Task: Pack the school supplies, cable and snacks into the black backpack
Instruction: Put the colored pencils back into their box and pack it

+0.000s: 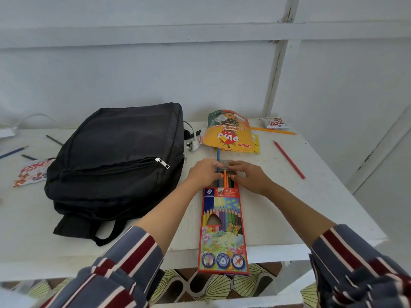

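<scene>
pencil box (pixel 223 230) | long axis toward wall (pixel 155 74) | left hand (pixel 203 172) seemingly grips blue pencil (pixel 218 155)
</scene>
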